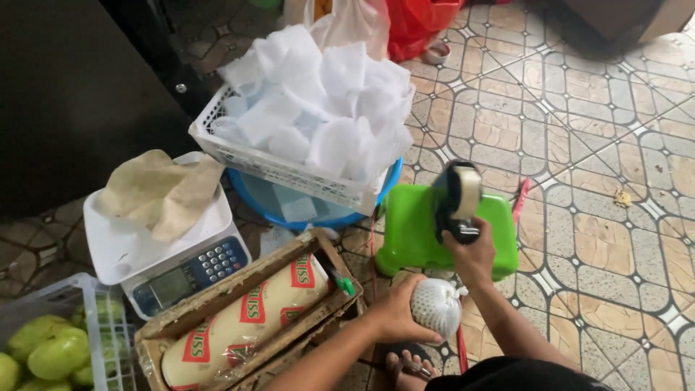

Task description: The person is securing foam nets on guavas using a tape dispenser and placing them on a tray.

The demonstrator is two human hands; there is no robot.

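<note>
Low over the tiled floor, a round fruit wrapped in white foam netting is cupped in the left hand, while the right hand is closed around the handle of a tape dispenser held upright just above and beyond it, before a green plastic stool. The fruit's kind is hidden by the netting, its long axis cannot be told, and the dispenser's blade edge is blurred.

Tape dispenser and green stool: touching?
Cannot tell. In the head view the right hand holds the tape dispenser before the green stool, hiding any contact or gap.
</note>
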